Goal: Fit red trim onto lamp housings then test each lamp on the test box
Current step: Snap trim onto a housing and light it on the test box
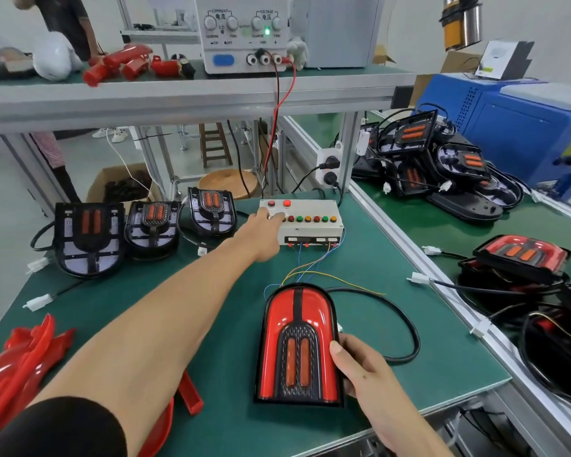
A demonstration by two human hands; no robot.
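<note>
A lamp with red trim fitted (299,344) lies flat on the green mat in front of me, its black cable looping right toward the test box (302,222). My right hand (360,364) grips the lamp's right edge, thumb on its face. My left hand (264,229) reaches across to the test box, fingertips pressing on the left end of its row of coloured buttons. Three black lamp housings without trim (89,239) stand in a row at the left. Loose red trim pieces (17,361) lie at the near left.
A bench power supply (244,31) sits on the upper shelf, red and black leads dropping to the box. More housings (442,166) and finished lamps (521,258) pile on the right bench. Red parts (122,64) lie on the shelf. A person stands at the far left.
</note>
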